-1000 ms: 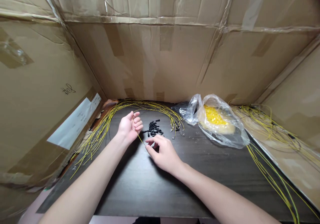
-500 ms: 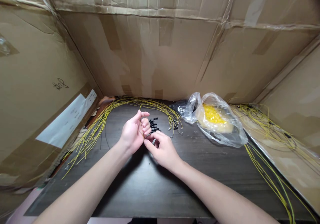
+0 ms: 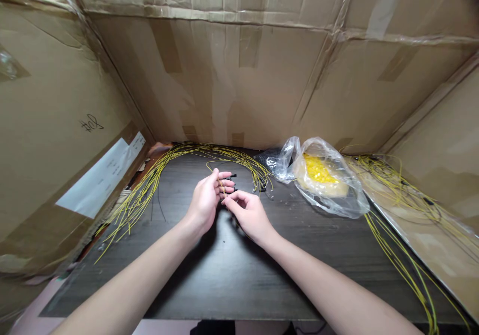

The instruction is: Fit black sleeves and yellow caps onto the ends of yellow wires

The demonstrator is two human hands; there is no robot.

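My left hand [image 3: 207,197] is raised over the middle of the table, palm turned to the right, fingers loosely bent with small gaps between them. A thin yellow wire [image 3: 222,182] runs past the thumb and across these fingers. Close beside it, my right hand [image 3: 249,212] pinches the lower part of that wire between thumb and index finger. What sits at the wire's end is too small to make out. Just behind the hands lie small black pieces [image 3: 233,175], mostly covered by the fingers.
A bundle of yellow wires [image 3: 149,175] curves along the back and left of the dark table [image 3: 224,285]. At the back right stand a clear bag of yellow pieces [image 3: 320,170] and a bag of black pieces [image 3: 271,160]. More wires [image 3: 392,175] lie right. Cardboard walls [image 3: 224,75] surround the table.
Both hands have shifted slightly right. The left fingers have uncurled and moved apart, and now cover more of the black pieces. The right hand keeps its pinch.
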